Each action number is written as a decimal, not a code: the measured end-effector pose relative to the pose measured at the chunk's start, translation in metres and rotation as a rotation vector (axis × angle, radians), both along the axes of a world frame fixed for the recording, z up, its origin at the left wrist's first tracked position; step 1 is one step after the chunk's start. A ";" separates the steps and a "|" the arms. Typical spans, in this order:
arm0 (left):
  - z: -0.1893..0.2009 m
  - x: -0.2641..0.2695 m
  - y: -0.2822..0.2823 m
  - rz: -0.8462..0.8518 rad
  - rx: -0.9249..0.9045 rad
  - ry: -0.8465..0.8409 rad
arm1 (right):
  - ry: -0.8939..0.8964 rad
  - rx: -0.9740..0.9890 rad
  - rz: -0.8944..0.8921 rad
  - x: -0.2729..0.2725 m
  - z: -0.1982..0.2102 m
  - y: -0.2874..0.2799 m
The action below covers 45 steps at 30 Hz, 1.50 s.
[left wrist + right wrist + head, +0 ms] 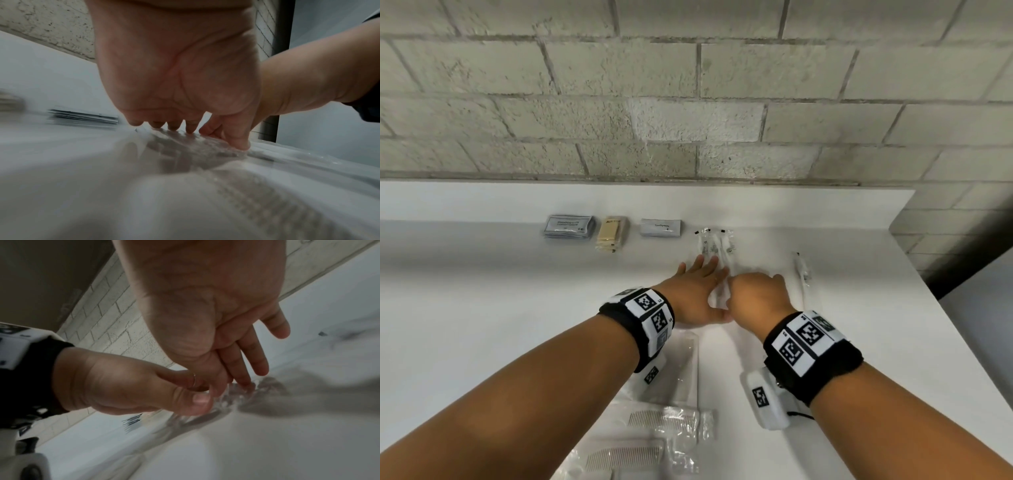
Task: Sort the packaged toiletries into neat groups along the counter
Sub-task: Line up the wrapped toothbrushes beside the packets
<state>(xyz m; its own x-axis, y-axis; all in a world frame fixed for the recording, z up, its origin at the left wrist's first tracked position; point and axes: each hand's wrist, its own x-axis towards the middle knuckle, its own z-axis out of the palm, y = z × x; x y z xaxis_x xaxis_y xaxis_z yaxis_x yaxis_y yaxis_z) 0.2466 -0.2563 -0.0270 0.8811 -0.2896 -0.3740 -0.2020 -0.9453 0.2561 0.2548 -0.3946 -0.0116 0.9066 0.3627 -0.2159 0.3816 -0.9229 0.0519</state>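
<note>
Both hands were down on the white counter [482, 291], meeting over a bunch of clear plastic-wrapped toothbrush packets [714, 246] near the back edge. The left hand [697, 294] lay flat with its fingers stretched straight out, fingertips [190, 128] pressing on the crinkly clear wrap, thumb down on it too. The right hand [758, 296] was right next to it, touching it; its fingers looked mostly straight in the right wrist view, tips on the wrap, not curled around anything.

One more clear-wrapped toothbrush [803, 270] sat alone just right of the hands. Along the back there were tidy piles already: a stack of grey printed sachets [568, 226], a pile of beige wrapped bars [612, 233] beside it, then a stack of pale grey toothpaste sachets [660, 227], with the toothbrush bunch next in line. Close to the person, under the forearms, lay clear-bagged white combs [650, 419], overlapping each other loosely. A grey block wall [688, 102] ran behind the counter.
</note>
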 end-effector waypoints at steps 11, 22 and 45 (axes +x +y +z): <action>0.008 0.002 -0.005 -0.052 -0.013 -0.060 | -0.007 0.272 -0.204 -0.001 0.025 -0.061; -0.003 0.005 -0.026 -0.046 0.060 0.014 | 0.318 -0.049 -0.284 0.003 0.005 -0.077; 0.009 0.006 0.000 0.113 0.089 0.052 | 0.263 0.270 -0.029 0.009 0.009 -0.038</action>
<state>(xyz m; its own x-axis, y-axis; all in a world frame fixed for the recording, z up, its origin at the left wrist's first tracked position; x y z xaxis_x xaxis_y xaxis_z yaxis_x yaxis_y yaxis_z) 0.2524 -0.2558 -0.0179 0.8850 -0.1537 -0.4395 -0.0820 -0.9806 0.1779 0.2640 -0.4322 -0.0023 0.8436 0.4137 -0.3423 0.3234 -0.9003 -0.2912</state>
